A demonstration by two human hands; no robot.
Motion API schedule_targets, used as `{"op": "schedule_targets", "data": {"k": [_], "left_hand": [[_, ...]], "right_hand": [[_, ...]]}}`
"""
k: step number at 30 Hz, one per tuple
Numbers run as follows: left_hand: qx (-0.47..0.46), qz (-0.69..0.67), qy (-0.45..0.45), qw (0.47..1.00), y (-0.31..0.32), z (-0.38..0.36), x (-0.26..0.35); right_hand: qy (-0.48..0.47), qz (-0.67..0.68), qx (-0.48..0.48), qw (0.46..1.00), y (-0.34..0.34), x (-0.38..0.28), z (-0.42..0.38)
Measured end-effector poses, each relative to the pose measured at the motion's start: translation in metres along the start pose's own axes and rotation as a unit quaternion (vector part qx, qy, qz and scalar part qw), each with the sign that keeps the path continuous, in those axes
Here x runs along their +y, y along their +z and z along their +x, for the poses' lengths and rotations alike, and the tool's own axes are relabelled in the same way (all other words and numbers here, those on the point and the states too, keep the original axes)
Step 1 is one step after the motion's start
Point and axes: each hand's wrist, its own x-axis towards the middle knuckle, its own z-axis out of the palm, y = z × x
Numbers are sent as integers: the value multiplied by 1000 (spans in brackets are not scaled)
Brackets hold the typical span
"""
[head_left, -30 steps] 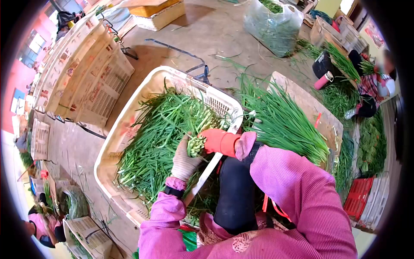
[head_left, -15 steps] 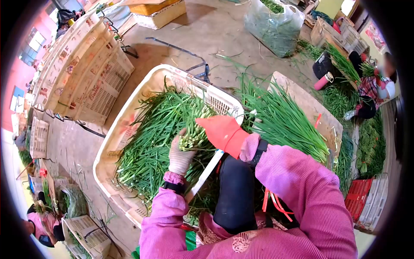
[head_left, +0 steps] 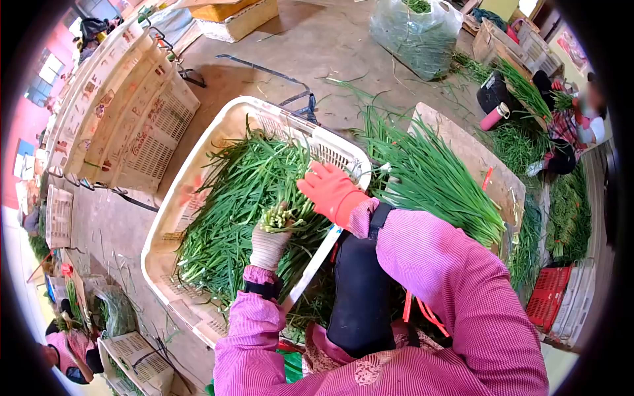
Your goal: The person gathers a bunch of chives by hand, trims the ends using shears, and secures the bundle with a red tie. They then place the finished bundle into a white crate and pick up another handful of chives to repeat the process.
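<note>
My left hand (head_left: 268, 247), in a whitish knit glove, is closed round a small bunch of chives (head_left: 278, 216), whose pale stem ends point up toward me. My right hand (head_left: 333, 195) wears an orange rubber glove; its fingers are stretched out over the leaves just right of that bunch, and I see nothing gripped in them. Both hands are above a large white plastic crate (head_left: 158, 245) filled with loose green chives (head_left: 224, 221). To the right, a pile of long, lined-up chives (head_left: 449, 188) rests on a board (head_left: 456, 135).
Stacked white crates (head_left: 125, 112) stand at the left. A clear plastic bag of greens (head_left: 416, 36) sits at the top. At the right a person (head_left: 571, 135) handles greens near a pink bottle (head_left: 495, 117); another person (head_left: 69, 346) is at lower left. Red ribbons (head_left: 426, 313) hang by my knee.
My right hand has opened from a closed shape at the bunch, its fingers now spreading. The left hand has lowered slightly toward me, still holding the bunch.
</note>
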Motion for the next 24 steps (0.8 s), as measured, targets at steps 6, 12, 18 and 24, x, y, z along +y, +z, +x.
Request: {"op": "schedule_targets", "data": {"k": [6, 12, 18, 24], "left_hand": [[-15, 99, 21, 995, 7, -2, 23], [29, -4, 47, 998, 24, 1, 12], [-16, -102, -18, 995, 21, 16, -9], [33, -130, -12, 991, -3, 31, -14]], "right_hand": [[67, -17, 1, 998, 23, 5, 16], [26, 35, -7, 999, -14, -16, 20], [37, 218, -90, 971, -38, -22, 17], [137, 311, -17, 940, -40, 6, -5]]}}
